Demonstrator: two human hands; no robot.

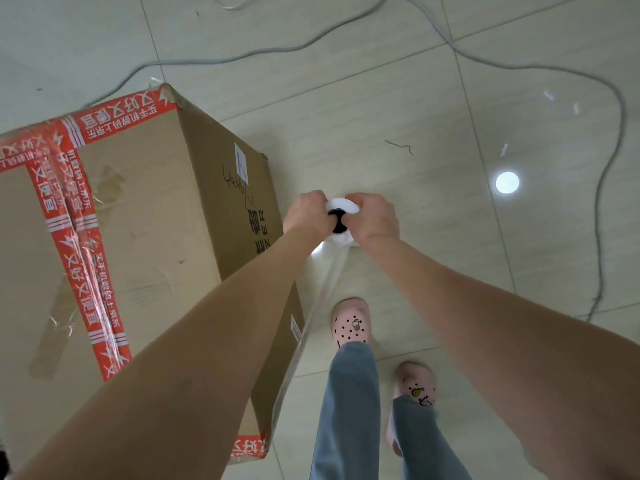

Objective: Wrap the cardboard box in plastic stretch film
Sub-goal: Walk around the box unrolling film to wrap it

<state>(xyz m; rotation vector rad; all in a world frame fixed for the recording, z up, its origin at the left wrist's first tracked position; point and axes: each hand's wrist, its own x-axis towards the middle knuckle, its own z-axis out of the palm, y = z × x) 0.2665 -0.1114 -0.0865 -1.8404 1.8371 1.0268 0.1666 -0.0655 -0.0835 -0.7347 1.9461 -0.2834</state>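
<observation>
A big brown cardboard box [138,216] sealed with red printed tape fills the left half of the head view and stands on the tiled floor. Just right of its side face I hold an upright white roll of stretch film [341,220] with a dark core hole. My left hand [308,214] grips the roll from the left and my right hand [375,218] grips it from the right. A clear sheet of film [311,327] runs from the roll down and back to the box's near right edge.
A grey cable [540,67] snakes across the floor behind and to the right of the box. My feet in pink clogs [349,327] stand right of the box. A small dark wire scrap [400,147] and bits of white debris lie on the tiles.
</observation>
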